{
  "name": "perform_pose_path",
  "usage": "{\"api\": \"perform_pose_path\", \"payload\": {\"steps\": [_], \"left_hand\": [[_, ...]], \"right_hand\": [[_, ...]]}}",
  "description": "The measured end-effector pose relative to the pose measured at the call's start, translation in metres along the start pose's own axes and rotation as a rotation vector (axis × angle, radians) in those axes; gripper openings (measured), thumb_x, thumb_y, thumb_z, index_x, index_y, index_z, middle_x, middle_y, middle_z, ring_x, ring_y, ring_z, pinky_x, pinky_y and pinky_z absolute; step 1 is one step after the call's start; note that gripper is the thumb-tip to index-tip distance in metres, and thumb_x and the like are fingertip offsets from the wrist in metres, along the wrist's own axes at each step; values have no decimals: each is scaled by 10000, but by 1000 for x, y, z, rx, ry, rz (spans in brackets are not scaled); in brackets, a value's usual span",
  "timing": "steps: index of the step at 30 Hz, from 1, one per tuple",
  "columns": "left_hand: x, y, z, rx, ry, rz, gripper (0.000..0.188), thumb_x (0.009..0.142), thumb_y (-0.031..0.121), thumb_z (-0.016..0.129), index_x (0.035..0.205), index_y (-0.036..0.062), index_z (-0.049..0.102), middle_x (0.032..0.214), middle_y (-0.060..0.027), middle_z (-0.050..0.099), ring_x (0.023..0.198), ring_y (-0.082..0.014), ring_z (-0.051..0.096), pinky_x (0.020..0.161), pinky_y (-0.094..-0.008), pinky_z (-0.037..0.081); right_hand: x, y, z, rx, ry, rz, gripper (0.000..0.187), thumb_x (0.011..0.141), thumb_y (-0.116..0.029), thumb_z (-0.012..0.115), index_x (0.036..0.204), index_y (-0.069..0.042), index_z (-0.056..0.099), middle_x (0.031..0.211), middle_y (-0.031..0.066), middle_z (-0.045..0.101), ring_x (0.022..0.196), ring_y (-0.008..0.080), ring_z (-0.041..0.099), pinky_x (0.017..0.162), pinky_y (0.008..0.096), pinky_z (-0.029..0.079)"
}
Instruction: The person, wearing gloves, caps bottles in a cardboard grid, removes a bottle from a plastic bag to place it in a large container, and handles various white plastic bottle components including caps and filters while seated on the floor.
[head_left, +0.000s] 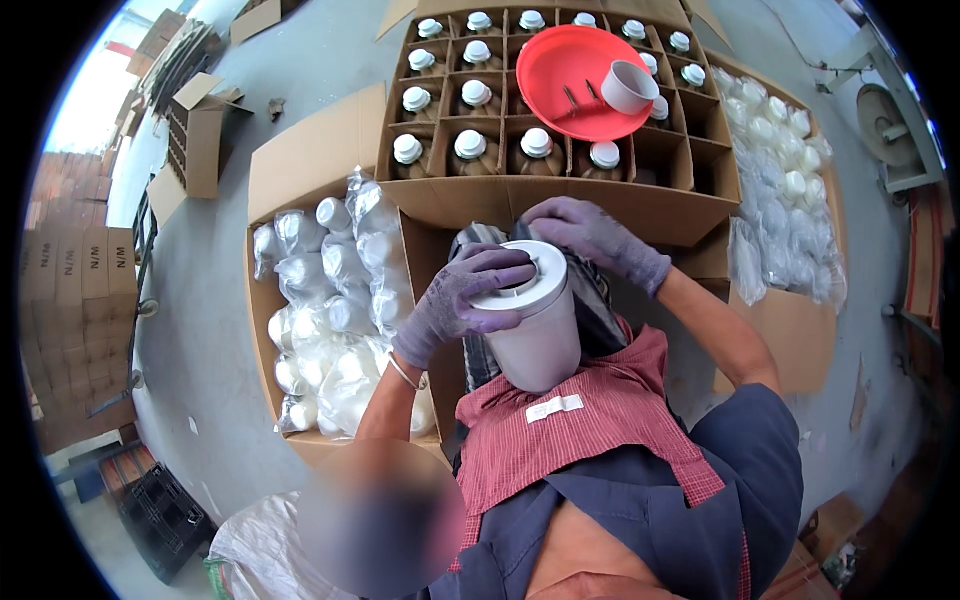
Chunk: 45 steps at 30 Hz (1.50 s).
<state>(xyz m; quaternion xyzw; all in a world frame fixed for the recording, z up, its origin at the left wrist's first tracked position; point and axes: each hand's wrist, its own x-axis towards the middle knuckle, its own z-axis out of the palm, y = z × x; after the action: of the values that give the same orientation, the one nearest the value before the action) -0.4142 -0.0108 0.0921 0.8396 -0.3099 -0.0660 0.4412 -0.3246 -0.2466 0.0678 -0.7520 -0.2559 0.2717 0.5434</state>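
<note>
A pale grey-white plastic tub [533, 345] with a round lid [548, 292] leans in my lap, its top tilted away from me. My left hand [468, 298], in a purple-grey glove, is closed on its left side, with fingers over the lid and the thumb below the rim. Something dark shows at the lid's centre, partly under those fingers. My right hand [597, 238], gloved alike, bends its fingers against the tub's far rim; its fingertips are partly hidden. Beyond stands a divided carton [560, 190] of white-capped bottles [476, 93].
A red basin [545, 68] with a white cup [628, 88] and small dark pieces rests on the bottles. Open cartons of plastic-wrapped white containers flank me, left [343, 315] and right [775, 190]. Stacked cartons [78, 300] stand far left; a black crate [165, 520] lies lower left.
</note>
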Motion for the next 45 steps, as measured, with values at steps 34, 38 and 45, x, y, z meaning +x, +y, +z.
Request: {"api": "perform_pose_path", "payload": {"steps": [34, 38, 45], "left_hand": [[41, 68, 65, 267, 59, 245, 373, 782, 182, 565, 1091, -9, 647, 1184, -186, 636, 1184, -318, 574, 1080, -455, 364], [23, 38, 82, -552, 344, -305, 316, 912, 165, 507, 1131, -18, 643, 1102, -128, 683, 1048, -226, 644, 980, -342, 460], [59, 83, 73, 447, 315, 202, 198, 781, 91, 617, 961, 57, 692, 1072, -107, 689, 1094, -321, 618, 1038, -468, 426]], "right_hand": [[-128, 104, 1, 644, 364, -114, 420, 1009, -318, 419, 1323, -43, 466, 1169, 93, 576, 1085, 177, 562, 987, 286, 424], [-131, 52, -18, 216, 473, -139, 558, 1005, -406, 382, 1405, -18, 391, 1384, 150, 470, 1328, 244, 420, 1131, 327, 274], [-116, 100, 5, 1909, -261, -209, 694, 979, -575, 362, 1416, -36, 397, 1379, 159, 503, 1292, 312, 463, 1106, 432, 337]]}}
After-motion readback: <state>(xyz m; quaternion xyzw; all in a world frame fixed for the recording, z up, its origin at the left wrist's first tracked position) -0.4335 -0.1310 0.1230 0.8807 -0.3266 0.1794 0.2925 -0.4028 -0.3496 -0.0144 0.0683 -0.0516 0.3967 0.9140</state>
